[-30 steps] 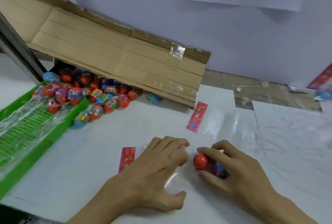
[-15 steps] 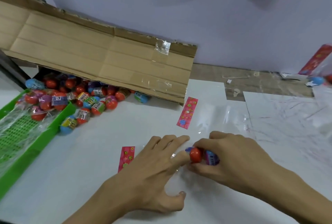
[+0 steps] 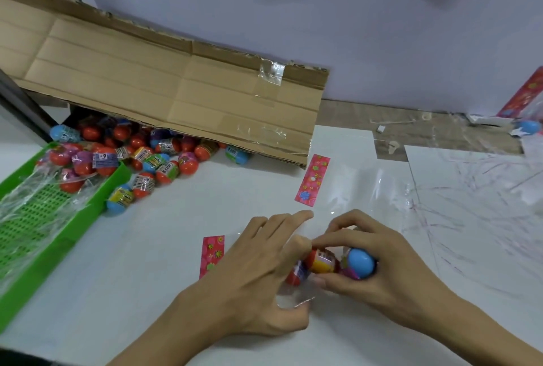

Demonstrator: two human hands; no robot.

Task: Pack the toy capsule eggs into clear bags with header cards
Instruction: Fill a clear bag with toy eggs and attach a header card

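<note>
Now a blue egg point(image 3: 362, 262) shows in my right hand point(image 3: 382, 265), fingers clutching eggs at the bag point(image 3: 296, 298) mouth my left hand point(image 3: 258, 271) pinches open; heaps remain upper left.

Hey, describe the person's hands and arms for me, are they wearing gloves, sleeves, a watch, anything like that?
Both hands are bare: no gloves on the left hand or the right hand. No rings show on the visible fingers, and no watch or bracelet at either wrist. Both forearms are uncovered as far as the bottom edge of the picture, with no sleeve in view. The fingernails look short and unpainted.
</note>
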